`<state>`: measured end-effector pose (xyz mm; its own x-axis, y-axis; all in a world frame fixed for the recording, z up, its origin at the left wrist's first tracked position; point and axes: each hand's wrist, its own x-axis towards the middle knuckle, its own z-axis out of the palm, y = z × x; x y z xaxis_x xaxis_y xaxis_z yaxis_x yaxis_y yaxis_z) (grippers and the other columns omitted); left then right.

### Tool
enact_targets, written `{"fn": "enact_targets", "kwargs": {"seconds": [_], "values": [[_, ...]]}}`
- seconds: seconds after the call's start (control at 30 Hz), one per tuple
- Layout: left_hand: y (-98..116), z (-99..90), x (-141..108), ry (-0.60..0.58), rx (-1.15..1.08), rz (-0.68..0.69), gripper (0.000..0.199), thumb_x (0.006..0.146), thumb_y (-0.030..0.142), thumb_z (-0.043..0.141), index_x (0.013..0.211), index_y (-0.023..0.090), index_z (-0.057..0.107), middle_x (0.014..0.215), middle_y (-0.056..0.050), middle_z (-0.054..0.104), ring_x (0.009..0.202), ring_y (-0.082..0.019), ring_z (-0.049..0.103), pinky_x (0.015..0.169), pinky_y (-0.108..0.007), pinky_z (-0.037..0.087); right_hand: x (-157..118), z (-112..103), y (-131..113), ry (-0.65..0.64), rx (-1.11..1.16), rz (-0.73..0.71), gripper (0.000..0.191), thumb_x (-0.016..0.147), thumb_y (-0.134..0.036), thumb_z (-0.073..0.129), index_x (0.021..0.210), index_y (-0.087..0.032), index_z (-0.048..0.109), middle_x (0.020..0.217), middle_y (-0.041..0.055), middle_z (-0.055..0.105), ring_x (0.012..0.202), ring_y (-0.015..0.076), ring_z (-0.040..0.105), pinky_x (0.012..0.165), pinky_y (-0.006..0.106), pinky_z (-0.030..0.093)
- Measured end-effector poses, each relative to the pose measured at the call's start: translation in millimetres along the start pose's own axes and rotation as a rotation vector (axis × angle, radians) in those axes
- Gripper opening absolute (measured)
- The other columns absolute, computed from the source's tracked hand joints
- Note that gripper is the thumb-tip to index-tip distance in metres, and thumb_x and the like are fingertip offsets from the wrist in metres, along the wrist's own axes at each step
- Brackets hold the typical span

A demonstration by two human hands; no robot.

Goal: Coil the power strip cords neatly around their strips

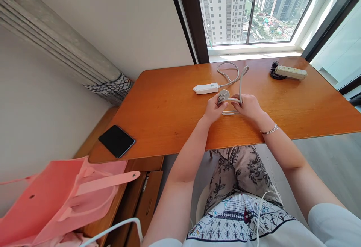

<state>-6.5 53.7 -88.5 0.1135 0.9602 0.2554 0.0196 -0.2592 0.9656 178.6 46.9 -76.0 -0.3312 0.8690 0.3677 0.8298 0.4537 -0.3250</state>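
Note:
Over the front half of the wooden desk [163, 115], my left hand [214, 108] is closed around a white plug [223, 95] whose round face with prongs points up. My right hand [248, 106] pinches the white cord [240, 85] a short way from the plug. From there the cord rises in a loop, and another stretch of it lies on the desk below my hands. It runs back to a small white power strip [206, 88], which rests on the desk just beyond my left hand.
A beige power strip [290, 72] with a black cord [275, 70] lies at the back right. A black phone [116, 141] sits near the front left corner. Left of the desk is a pink plastic container [56, 202]; a window [248, 14] stands behind the desk.

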Motion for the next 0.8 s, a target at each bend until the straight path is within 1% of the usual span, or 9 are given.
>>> {"fn": "enact_targets", "kwargs": {"seconds": [0.1,0.17,0.23,0.3,0.4,0.5,0.6,0.7,0.8], "values": [[5,2.4,-3,-0.015,0.033,0.045,0.026,0.072,0.011,0.075,0.067,0.02,0.051,0.063,0.005,0.046,0.062,-0.01,0.044,0.063,-0.021,0.039,0,-4,0,-0.072,0.082,0.004,0.027,0.094,-0.038,0.058,0.1,-0.019,0.076,0.075,0.007,0.072,0.071,0.021,0.063,0.066,0.03,0.039],[6,2.7,-3,-0.032,0.03,0.06,0.021,0.074,0.014,0.075,0.071,0.02,0.055,0.066,0.004,0.051,0.067,-0.011,0.05,0.067,-0.022,0.043,0,-3,2,-0.114,0.213,-0.003,0.03,0.091,-0.04,0.061,0.102,-0.017,0.076,0.069,0.0041,0.068,0.067,0.0185,0.06,0.066,0.03,0.039],[4,1.7,-2,-0.032,0.036,0.074,0.018,0.076,0.017,0.074,0.073,0.02,0.057,0.069,0.003,0.054,0.069,-0.012,0.052,0.069,-0.023,0.044,0,-1,5,-0.168,0.433,-0.011,0.036,0.087,-0.043,0.066,0.107,-0.015,0.075,0.072,0.0026,0.067,0.067,0.0164,0.059,0.068,0.029,0.043],[2,0.5,0,-0.024,0.055,0.091,0.017,0.077,0.017,0.072,0.071,0.019,0.057,0.068,0.003,0.055,0.069,-0.012,0.05,0.069,-0.023,0.043,0,2,9,-0.258,0.688,0.004,0.046,0.081,-0.046,0.072,0.113,-0.014,0.073,0.08,0.0031,0.07,0.07,0.0158,0.062,0.07,0.029,0.047],[0,-0.2,2,-0.021,0.079,0.094,0.018,0.076,0.016,0.071,0.069,0.019,0.055,0.066,0.004,0.054,0.067,-0.012,0.047,0.067,-0.023,0.041,0,4,13,-0.401,0.944,0.08,0.056,0.071,-0.051,0.081,0.113,-0.015,0.072,0.089,0.0049,0.075,0.08,0.0179,0.069,0.075,0.031,0.053],[0,0.5,2,-0.032,0.083,0.082,0.018,0.076,0.017,0.072,0.07,0.019,0.056,0.066,0.004,0.054,0.067,-0.012,0.047,0.066,-0.023,0.04,0,3,15,-0.454,1.002,0.162,0.053,0.067,-0.048,0.086,0.107,-0.017,0.073,0.093,0.0049,0.078,0.087,0.0195,0.071,0.082,0.033,0.055],[0,1.2,2,-0.031,0.065,0.081,0.017,0.075,0.017,0.073,0.069,0.019,0.057,0.067,0.003,0.053,0.067,-0.012,0.047,0.067,-0.024,0.04,3,2,16,-0.48,0.981,0.212,0.051,0.066,-0.046,0.087,0.106,-0.017,0.074,0.091,0.0035,0.078,0.085,0.0184,0.07,0.08,0.032,0.053],[0,1.7,2,-0.016,0.049,0.075,0.018,0.075,0.017,0.073,0.068,0.019,0.057,0.066,0.003,0.053,0.067,-0.012,0.048,0.068,-0.024,0.041,5,3,18,-0.479,0.959,0.224,0.049,0.067,-0.043,0.086,0.107,-0.017,0.074,0.085,0.0014,0.076,0.081,0.017,0.068,0.076,0.031,0.051],[3,2.3,2,-0.001,0.039,0.048,0.02,0.073,0.016,0.076,0.068,0.019,0.057,0.066,0.003,0.053,0.068,-0.013,0.048,0.069,-0.024,0.042,5,5,19,-0.47,0.975,0.209,0.047,0.069,-0.041,0.085,0.108,-0.017,0.073,0.083,0.0002,0.075,0.081,0.0168,0.068,0.077,0.032,0.052]]}}
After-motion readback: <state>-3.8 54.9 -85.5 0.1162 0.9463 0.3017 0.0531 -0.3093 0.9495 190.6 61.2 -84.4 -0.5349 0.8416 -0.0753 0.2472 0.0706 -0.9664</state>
